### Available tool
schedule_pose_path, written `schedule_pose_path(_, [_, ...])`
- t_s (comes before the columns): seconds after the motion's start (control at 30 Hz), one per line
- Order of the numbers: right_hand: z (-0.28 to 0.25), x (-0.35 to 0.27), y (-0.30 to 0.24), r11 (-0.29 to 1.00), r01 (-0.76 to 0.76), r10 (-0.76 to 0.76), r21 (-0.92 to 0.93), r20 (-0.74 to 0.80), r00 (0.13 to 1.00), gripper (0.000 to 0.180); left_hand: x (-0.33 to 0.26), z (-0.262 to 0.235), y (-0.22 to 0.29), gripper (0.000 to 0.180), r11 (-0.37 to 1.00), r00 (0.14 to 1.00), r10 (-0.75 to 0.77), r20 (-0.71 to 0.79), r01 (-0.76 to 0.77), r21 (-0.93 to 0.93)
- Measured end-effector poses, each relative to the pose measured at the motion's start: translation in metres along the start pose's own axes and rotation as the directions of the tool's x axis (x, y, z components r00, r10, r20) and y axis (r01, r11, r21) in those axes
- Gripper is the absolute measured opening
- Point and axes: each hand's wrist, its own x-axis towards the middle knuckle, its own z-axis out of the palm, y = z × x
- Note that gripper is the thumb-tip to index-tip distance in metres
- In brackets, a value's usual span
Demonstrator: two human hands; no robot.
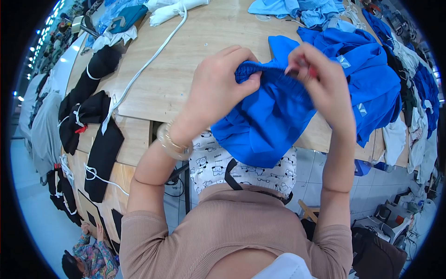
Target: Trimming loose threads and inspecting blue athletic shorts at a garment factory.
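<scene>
A bright blue garment [267,132] with a gathered elastic waistband hangs over the near table edge and above my lap. My left hand [223,81] is closed on the waistband, thumb and fingers pinching its left part. At the band's right end is my right hand [320,81], fingers curled together and smeared by motion. Something small, dark and red shows between those fingers, too blurred to name. Whether the right fingers also grip the cloth is hard to tell. Just right of that hand, more blue garments [371,79] lie heaped on the table.
Tied black cloth bundles [104,153] and a long white cord [153,58] lie on the wooden table [162,88] at left. Light blue cloth [302,9] is piled at the far side. Another person [88,255] works at lower left. Garments [420,107] hang along the right.
</scene>
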Motion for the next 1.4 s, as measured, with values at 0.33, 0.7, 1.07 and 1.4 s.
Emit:
schedule_pose_path(0.33, [0.075, -0.075, -0.036, 0.994, -0.008, 0.025, 0.107, -0.155, 0.988, 0.029, -0.05, 0.039, -0.01, 0.031, 0.936, 0.811, 0.34, -0.477, -0.342, 0.085])
schedule_pose_path(0.7, [-0.007, -0.061, -0.013, 0.968, -0.173, 0.165, 0.182, 0.06, 0.985, 0.036, -0.058, 0.013, -0.007, 0.034, 0.842, 0.815, 0.539, -0.212, -0.528, 0.114])
schedule_pose_path(1.07, [-0.023, -0.02, -0.033, 0.939, 0.206, -0.136, -0.276, 0.253, 0.958, 0.034, -0.056, 0.01, -0.003, 0.031, 0.806, 0.78, 0.59, -0.209, -0.585, 0.094])
schedule_pose_path(1.4, [-0.022, -0.016, -0.04, 0.912, 0.232, -0.135, -0.338, 0.288, 0.948, 0.032, -0.053, 0.012, -0.003, 0.029, 0.784, 0.761, 0.62, -0.193, -0.609, 0.12])
